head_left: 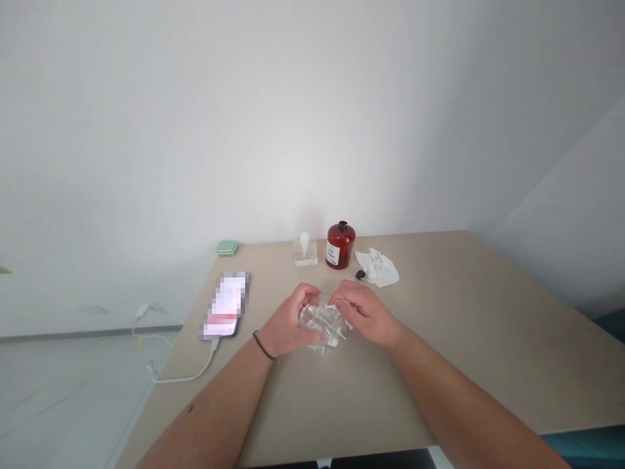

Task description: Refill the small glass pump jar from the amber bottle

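both hands point(326, 319) mid-table point(463, 339), edges far

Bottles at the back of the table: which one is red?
The round dark red bottle with the white label. The clear bottle left of it is see-through with a white top, so it isn't red.

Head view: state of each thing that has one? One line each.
clear plastic wrapper: crumpled, gripped by both hands above the table
left hand: closed on the wrapper
right hand: closed on the wrapper
phone: screen lit, cable plugged in
red bottle: upright, capped
clear bottle: upright
tissue: crumpled, lying flat
green case: shut
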A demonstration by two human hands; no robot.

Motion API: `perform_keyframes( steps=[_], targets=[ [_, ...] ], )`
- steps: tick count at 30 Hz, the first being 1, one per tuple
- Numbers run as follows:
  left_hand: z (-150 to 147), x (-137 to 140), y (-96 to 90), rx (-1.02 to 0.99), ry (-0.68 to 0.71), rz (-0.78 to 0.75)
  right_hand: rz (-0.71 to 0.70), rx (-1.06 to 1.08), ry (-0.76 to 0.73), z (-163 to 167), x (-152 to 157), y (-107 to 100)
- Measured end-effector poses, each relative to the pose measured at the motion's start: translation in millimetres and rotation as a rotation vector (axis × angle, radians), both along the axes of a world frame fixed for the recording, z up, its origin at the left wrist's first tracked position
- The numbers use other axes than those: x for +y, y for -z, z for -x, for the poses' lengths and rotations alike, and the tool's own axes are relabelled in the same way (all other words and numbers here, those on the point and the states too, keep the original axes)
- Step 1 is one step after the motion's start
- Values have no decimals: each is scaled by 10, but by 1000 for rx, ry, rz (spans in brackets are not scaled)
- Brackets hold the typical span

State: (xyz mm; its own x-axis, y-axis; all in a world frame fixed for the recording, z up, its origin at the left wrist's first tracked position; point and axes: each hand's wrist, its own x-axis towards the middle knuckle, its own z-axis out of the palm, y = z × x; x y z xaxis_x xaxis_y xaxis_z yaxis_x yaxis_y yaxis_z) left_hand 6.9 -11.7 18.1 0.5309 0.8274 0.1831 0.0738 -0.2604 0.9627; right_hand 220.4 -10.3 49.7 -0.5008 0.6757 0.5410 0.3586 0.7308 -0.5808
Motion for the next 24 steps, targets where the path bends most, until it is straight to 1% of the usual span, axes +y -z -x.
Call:
perform_keyframes(
  steps=[4, 9, 13, 17, 20, 24],
  targets=[
    [-27, 13, 17, -48, 5, 97, -199, -129, -5, -29, 5, -31],
    [-60, 64, 94, -191, -1, 201, -394, -279, 80, -40, -5, -74],
    [-89, 55, 47, -304, 13, 342, -555, -348, 139, -63, -8, -114],
    [-102, 14, -31, -385, 34, 464, -602, -320, 89, -109, -5, -153],
    [-103, -7, -36, -444, 50, 557, -608, -295, 33, -141, -10, -176],
    [-117, -26, -27, -510, 61, 627, -596, -310, 29, -170, -24, -200]
  ],
)
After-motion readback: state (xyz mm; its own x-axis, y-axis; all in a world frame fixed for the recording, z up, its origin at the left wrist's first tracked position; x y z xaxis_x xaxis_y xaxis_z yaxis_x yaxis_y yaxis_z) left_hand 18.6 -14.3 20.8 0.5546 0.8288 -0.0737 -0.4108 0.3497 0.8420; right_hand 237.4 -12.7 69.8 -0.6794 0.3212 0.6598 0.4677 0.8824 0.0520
